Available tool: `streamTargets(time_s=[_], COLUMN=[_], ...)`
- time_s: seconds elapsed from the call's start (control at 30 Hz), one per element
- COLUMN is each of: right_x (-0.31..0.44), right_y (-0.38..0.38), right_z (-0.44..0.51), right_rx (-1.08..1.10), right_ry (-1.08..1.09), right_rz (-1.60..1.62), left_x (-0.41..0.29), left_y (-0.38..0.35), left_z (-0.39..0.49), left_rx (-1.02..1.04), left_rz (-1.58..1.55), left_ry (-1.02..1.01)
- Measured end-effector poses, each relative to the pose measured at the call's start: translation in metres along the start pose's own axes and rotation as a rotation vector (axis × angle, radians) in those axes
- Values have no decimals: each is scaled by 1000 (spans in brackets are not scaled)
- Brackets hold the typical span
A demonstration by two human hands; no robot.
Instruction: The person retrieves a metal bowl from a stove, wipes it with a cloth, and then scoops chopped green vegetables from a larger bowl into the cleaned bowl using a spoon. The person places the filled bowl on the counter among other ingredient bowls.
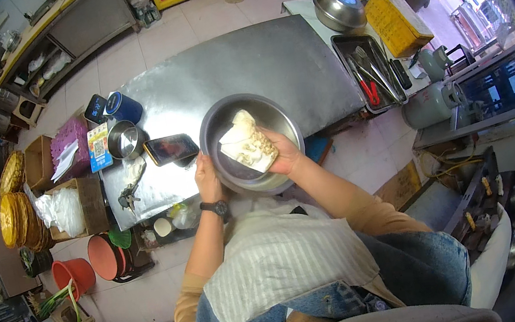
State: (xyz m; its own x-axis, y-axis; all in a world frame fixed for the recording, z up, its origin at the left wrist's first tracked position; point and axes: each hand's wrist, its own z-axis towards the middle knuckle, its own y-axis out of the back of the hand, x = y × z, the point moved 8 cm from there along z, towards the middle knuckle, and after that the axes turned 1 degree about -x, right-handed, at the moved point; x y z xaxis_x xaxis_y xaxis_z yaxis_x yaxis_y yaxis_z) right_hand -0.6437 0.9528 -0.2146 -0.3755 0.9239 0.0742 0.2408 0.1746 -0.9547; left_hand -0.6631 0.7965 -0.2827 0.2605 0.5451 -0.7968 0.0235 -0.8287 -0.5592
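Observation:
A round stainless steel bowl [246,105] sits at the near edge of the metal table, close against my body. My left hand [207,176] grips its left rim, a black watch on that wrist. Over the bowl, my right hand [283,149] holds a whitish piece [247,142] with flat pale faces and a lumpy, brown-speckled side. Whether it is food or a wrapped item is unclear. My right palm and fingers are partly behind it. Beside my left hand, a smartphone [171,149] is propped up on the tabletop.
Left on the metal table [232,59] are keys [128,200], a steel pot [126,139], a blue canister [123,107] and a printed code card [99,147]. At right are a tray of tongs [371,71], a domed steel bowl [339,8] and a yellow box [396,20].

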Motion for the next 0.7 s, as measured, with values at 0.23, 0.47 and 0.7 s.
streamTargets(time_s=[0.23,0.47,0.7], right_x=[17,22,7], right_y=[-22,-25,-35], right_z=[-22,-33,-27], right_rx=[29,55,139], right_ry=[97,92,38], right_rz=[-221,-419,-428], left_x=[33,20,-50], left_y=[37,39,-52], left_z=[34,-1,-44], left_rx=[-155,-160,206], left_rz=[240,363,252], left_ry=[91,314,101])
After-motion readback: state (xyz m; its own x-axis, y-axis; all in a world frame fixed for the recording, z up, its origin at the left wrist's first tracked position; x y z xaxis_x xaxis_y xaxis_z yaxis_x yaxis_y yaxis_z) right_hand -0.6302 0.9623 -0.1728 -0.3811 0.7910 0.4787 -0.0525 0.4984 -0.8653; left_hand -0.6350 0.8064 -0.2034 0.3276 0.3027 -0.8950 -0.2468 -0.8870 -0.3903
